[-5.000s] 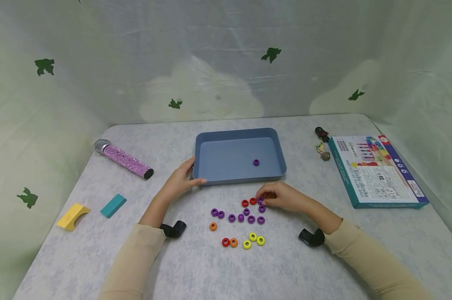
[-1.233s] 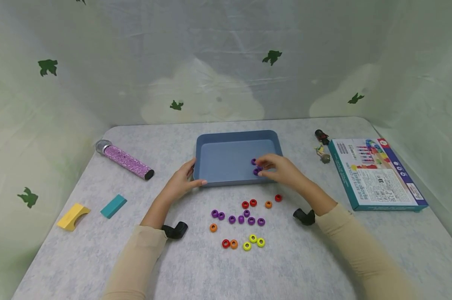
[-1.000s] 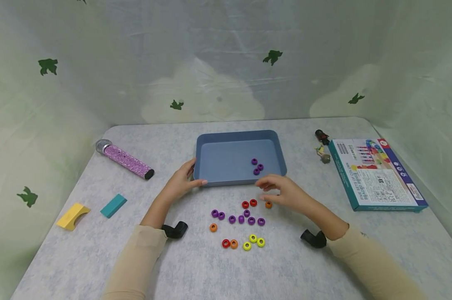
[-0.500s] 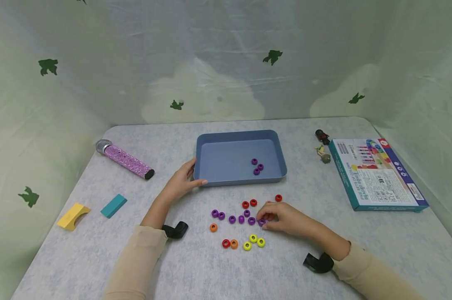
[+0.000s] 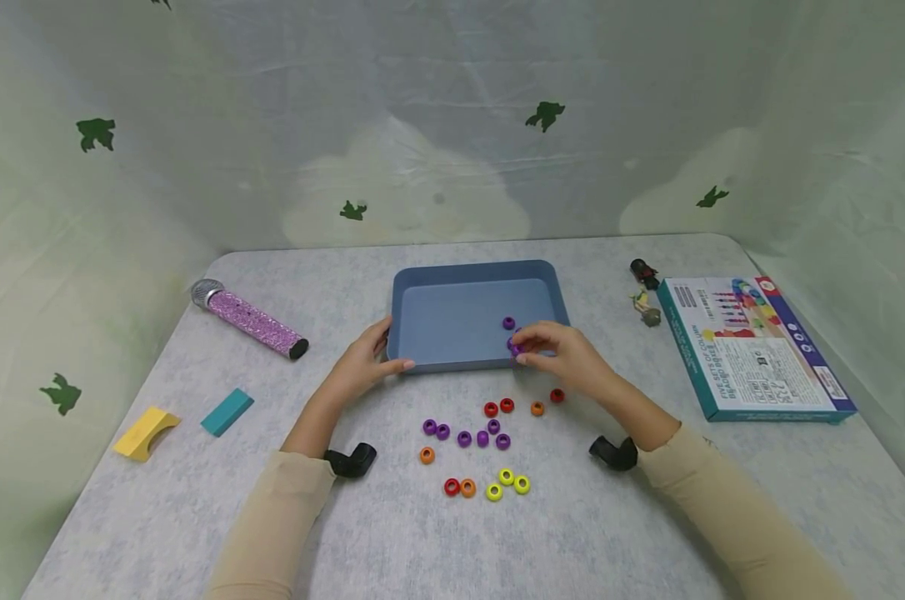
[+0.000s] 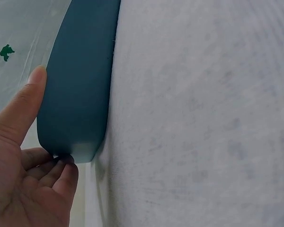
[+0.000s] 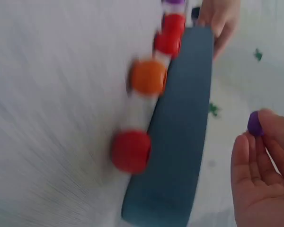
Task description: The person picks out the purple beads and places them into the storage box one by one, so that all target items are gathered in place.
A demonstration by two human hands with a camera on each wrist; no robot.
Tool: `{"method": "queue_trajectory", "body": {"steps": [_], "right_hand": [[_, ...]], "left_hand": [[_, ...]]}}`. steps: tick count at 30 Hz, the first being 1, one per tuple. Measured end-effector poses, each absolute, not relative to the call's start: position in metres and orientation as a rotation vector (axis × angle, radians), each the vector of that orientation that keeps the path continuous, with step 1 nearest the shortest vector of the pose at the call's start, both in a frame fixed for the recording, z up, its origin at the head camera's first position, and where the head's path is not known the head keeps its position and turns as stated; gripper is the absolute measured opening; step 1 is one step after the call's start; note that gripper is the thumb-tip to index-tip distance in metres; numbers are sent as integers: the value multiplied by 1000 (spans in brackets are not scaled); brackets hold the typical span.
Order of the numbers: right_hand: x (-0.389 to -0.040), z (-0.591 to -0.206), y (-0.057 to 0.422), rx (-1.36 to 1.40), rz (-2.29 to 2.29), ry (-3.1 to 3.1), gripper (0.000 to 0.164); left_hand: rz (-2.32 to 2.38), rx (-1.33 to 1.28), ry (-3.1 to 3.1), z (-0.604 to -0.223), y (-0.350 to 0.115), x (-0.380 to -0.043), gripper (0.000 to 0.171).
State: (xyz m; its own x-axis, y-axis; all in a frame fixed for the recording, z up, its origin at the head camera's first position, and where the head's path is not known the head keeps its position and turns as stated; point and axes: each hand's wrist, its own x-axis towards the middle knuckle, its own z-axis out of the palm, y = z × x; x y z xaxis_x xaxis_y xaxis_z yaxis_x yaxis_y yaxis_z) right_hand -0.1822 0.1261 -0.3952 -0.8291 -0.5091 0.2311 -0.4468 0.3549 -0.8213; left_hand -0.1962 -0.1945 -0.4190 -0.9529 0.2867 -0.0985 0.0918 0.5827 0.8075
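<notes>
- Bead (image 7: 254, 123), purple, is pinched in your right hand (image 5: 565, 357), over the near side of the blue tray (image 5: 452, 325).
- Your left hand (image 5: 358, 358) grips the tray's near left corner.
- Yellow beads (image 5: 522, 491) lie nearer you.

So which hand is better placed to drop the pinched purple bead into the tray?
Probably the right hand: it pinches the purple bead over the tray, while the left hand grips its corner.

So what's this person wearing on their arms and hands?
The left sleeve and right sleeve are beige, ending short of the bare left hand and right hand. A curved black piece sits at the left sleeve's end, another black piece at the right's.
</notes>
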Motion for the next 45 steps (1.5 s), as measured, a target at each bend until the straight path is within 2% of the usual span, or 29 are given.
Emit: {"method": "queue_trajectory", "body": {"steps": [10, 18, 24, 32, 38, 45], "right_hand": [[-237, -410, 115, -653, -1308, 2661, 24], [-248, -416, 109, -552, -1120, 2637, 17], [-246, -415, 108, -568, -1089, 2626, 21], [-216, -398, 113, -777, -1361, 2593, 36], [-172, -384, 109, -1049, -1491, 2440, 34], [-138, -409, 110, -1030, -1384, 2251, 33]], "left_hand": [[1292, 297, 2599, -416, -193, -195, 93], [1294, 267, 2594, -416, -194, -195, 92], [1294, 281, 2602, -418, -194, -196, 93], [1311, 288, 2587, -418, -194, -195, 93], [1318, 275, 2578, -417, -195, -195, 92], [1323, 292, 2582, -418, -194, -196, 94]]}}
